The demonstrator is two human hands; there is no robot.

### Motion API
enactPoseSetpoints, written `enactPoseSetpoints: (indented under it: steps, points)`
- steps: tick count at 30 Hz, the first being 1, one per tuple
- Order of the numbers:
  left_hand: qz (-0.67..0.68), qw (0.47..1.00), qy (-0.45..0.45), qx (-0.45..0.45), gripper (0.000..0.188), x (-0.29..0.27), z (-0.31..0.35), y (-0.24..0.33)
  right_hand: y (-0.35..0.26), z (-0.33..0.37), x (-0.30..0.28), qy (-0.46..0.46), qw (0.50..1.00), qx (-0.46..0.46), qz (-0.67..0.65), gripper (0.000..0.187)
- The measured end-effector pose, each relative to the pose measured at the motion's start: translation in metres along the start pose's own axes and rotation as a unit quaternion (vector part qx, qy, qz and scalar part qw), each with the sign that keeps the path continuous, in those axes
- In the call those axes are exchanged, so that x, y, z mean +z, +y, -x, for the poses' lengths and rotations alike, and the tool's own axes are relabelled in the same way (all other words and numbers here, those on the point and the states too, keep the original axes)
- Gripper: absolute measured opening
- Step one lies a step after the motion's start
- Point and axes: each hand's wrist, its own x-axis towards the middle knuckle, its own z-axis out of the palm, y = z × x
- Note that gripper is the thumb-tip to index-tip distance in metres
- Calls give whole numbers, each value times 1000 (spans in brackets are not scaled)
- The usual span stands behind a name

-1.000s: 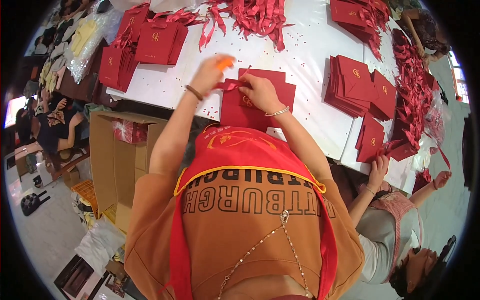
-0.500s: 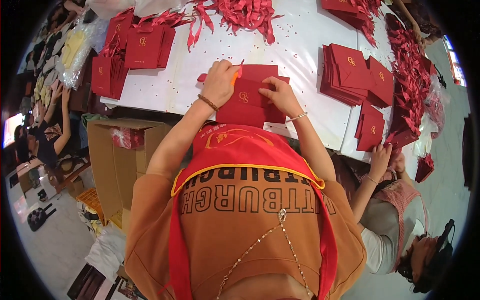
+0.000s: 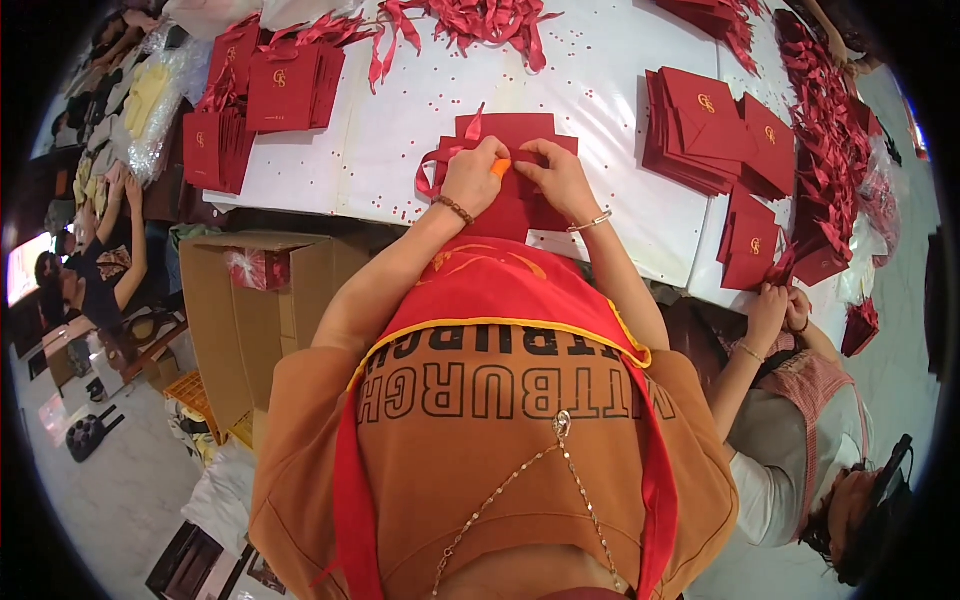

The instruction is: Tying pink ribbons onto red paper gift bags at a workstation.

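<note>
A red paper envelope [image 3: 510,213] lies at the table's near edge, under both my hands, with more red card [image 3: 510,126] showing beyond them. A red ribbon [image 3: 428,178] loops out beside my left hand [image 3: 473,182], and one end of it sticks up past my fingers. That hand is closed on the ribbon; an orange band [image 3: 501,168] wraps its thumb. My right hand [image 3: 558,183] faces it across the envelope, thumb and fingers pinched together. What sits between those fingertips is hidden.
Red envelopes stand in stacks at the left [image 3: 285,90] and right [image 3: 700,130]. Loose ribbons [image 3: 490,25] pile up at the far side. A cardboard box [image 3: 228,335] is open at my left. Another person's hands [image 3: 778,310] work at the right corner.
My right hand has moved from the envelope's right side toward its middle, closer to my left hand. The gold emblem is now covered. My left hand has shifted slightly right and nearer.
</note>
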Motion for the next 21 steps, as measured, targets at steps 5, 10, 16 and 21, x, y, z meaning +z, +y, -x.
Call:
enactPoseSetpoints:
  steps: [5,10,16,21]
  points:
    - [-35,999,-12,-15,10,-6,-1,7,4,1,1,12,1000,-8,13,29]
    - [81,994,9,-74,15,-2,0,-8,10,-1,2,14,1000,-5,-22,28]
    - [226,959,-54,-165,8,-7,-1,-5,2,3,3,14,999,16,-34,28]
    - [560,773,-129,-267,9,-20,-1,-8,4,5,2,19,1000,13,-14,29]
